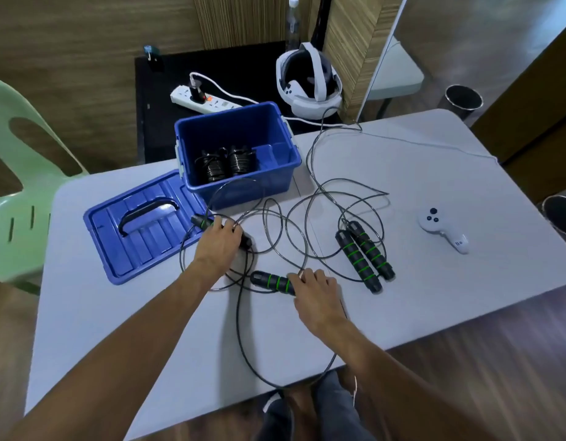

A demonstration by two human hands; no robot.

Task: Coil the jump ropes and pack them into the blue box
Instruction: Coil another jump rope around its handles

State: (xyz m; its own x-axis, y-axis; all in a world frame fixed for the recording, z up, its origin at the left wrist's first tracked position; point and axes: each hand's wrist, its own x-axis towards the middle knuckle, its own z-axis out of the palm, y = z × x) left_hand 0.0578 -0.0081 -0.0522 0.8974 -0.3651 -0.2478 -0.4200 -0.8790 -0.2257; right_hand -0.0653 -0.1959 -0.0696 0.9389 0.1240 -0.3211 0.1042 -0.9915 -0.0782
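Note:
The open blue box (192, 144) stands at the table's far left with two coiled black ropes (224, 165) inside. Its blue lid (138, 230) lies beside it. My left hand (219, 245) grips one black handle (201, 221) with green rings, near the lid. My right hand (316, 294) holds the other handle (272, 281) of that rope, lying on the table. The thin grey cord (243, 329) loops over the table's near edge. A second rope's two handles (364, 257) lie side by side to the right, their cord spread in loose loops.
A white controller (442, 229) lies on the right of the grey table (434, 173). Behind the box are a power strip (205, 100) and a white headset (308, 81) on a black stand. A green chair (17, 173) stands at left.

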